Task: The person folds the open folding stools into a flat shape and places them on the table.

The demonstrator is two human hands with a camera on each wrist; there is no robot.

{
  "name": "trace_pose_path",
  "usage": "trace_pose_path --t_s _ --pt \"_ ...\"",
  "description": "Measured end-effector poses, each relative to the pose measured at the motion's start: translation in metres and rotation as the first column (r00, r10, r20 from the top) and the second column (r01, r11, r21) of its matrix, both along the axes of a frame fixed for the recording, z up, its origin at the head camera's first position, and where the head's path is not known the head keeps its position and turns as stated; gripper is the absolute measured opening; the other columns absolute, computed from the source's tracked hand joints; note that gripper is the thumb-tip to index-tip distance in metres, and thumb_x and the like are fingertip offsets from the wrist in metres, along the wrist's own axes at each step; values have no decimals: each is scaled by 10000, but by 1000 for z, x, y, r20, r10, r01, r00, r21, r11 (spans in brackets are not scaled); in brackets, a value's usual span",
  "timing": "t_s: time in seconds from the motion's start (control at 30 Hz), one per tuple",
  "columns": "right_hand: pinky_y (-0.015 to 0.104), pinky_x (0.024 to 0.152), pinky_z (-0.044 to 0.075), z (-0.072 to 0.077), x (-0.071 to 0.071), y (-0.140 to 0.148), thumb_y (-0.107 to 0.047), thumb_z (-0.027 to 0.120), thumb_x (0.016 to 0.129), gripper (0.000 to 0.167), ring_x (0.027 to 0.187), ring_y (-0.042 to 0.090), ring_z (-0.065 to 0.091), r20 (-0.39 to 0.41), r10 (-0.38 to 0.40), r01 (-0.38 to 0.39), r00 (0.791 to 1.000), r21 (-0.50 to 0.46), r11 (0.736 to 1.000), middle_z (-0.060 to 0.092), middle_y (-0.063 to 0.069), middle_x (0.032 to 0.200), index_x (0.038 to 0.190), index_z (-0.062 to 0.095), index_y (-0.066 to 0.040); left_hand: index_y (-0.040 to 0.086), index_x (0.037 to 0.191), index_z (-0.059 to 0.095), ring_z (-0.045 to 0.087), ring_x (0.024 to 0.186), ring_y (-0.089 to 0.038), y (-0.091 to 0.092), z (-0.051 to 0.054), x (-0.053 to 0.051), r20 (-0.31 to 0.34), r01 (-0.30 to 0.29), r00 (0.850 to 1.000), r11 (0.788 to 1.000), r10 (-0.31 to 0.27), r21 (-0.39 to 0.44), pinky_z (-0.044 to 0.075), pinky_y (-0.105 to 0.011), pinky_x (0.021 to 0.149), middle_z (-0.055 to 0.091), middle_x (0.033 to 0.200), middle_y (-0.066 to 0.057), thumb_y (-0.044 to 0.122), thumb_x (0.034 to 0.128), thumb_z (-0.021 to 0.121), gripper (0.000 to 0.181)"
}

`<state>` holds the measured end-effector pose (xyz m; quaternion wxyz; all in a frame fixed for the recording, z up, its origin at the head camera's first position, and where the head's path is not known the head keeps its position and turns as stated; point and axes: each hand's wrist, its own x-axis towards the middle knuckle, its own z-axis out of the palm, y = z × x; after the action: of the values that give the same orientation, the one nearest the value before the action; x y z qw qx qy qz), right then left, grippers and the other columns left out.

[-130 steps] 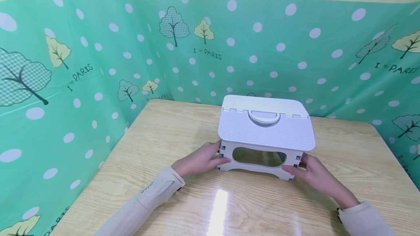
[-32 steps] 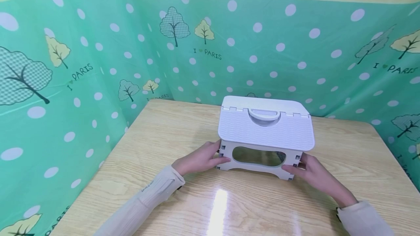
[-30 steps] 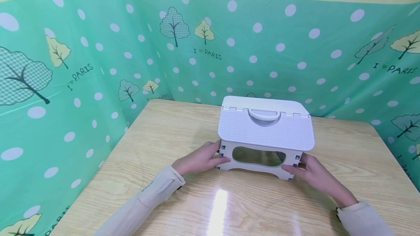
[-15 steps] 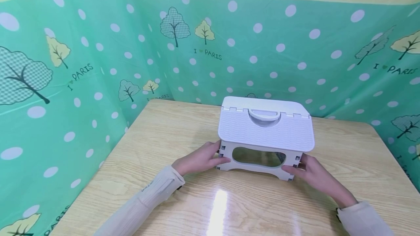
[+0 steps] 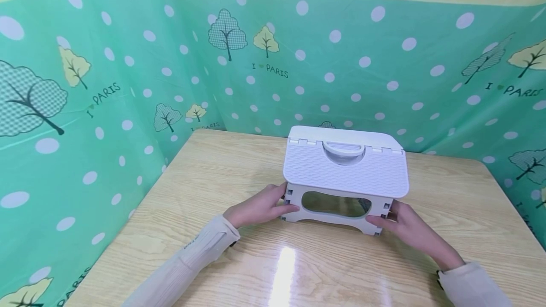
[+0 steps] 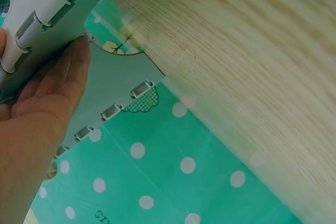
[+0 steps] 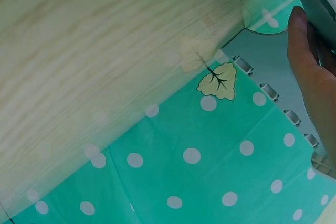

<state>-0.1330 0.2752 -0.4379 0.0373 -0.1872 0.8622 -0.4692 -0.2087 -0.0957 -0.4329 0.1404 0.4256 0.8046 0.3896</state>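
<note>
A white folding step stool (image 5: 345, 172) stands unfolded on the wooden table, its textured top hinged across and its carry handle (image 5: 344, 149) lying in a cut-out. At the stool's left side my left hand (image 5: 264, 206) grips the leg panel, thumb on the front face and fingers round behind the edge. My right hand (image 5: 407, 226) grips the right side the same way. In the left wrist view, the fingers (image 6: 68, 72) of the left hand lie against the inner side of the hinged leg panel (image 6: 105, 93). The right wrist view shows the right hand (image 7: 312, 61) against the opposite side.
The light wood table (image 5: 239, 269) reaches back to a green dotted curtain (image 5: 332, 75), which hangs behind it and along its left and right sides. A bright light reflection (image 5: 283, 274) lies on the tabletop in front of the stool.
</note>
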Motion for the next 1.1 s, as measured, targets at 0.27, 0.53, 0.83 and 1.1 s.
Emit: trace_pose_path --t_s 0.27,0.53,0.83,1.1 --pt "300 766 565 2 1 -1 -183 660 974 490 1040 82 623 12 4 -4 1000 -7 1000 607 169 1249 1401 437 -92 202 1439 399 644 989 -19 0 2 1 10 3 1000 1000 -3 5 542 -294 846 679 1241 -65 352 1010 584 490" --pt "303 768 565 1 1 -1 -172 655 977 490 1039 86 626 0 10 -10 1000 -10 1000 611 172 1238 1404 429 -87 196 1429 406 644 960 -19 0 1 0 -12 4 1000 1000 -4 7 542 -278 828 689 1209 -24 357 1011 582 482" --pt "305 773 565 1 1 0 -169 651 980 482 1042 76 624 13 15 -14 1000 -21 1000 609 174 1237 1399 431 -79 192 1428 403 642 954 -24 0 1 1 -4 5 1000 1000 -5 6 540 -275 825 687 1213 -37 352 1010 586 484" --pt "307 769 567 1 1 -1 -174 655 977 476 1038 90 630 11 16 -16 1000 -19 1000 614 173 1232 1389 441 -74 197 1449 385 642 966 -21 0 2 1 -8 13 1000 1000 -12 13 535 -269 841 686 1215 -26 347 1013 580 501"
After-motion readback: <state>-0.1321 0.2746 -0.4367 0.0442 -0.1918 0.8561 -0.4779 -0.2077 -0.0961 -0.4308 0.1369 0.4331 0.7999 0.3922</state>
